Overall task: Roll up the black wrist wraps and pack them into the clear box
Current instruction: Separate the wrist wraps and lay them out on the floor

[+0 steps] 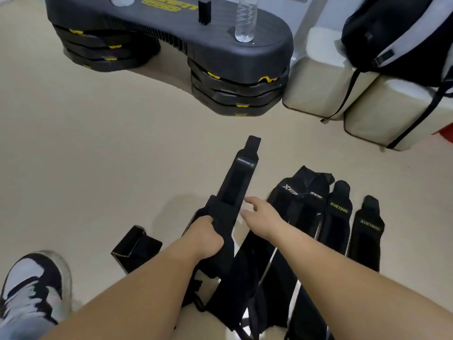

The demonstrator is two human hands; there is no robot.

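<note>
A long black wrist wrap (239, 177) lies stretched away from me on the beige floor, its tab end far from me. My left hand (207, 235) grips this wrap around its middle. My right hand (263, 215) hovers just right of it, fingers straight and holding nothing. Several more black wrist wraps (339, 212) lie side by side to the right, some with yellow or white lettering. Their near ends run under my right forearm. A small black open box (136, 249) sits on the floor left of my left arm. No clear box is visible.
A black and yellow aerobic step platform (171, 25) stands at the back with a water bottle (245, 18) on it. Cream cushions (326, 79) and a black backpack (402, 38) are at the back right. My shoe (34, 285) is at bottom left.
</note>
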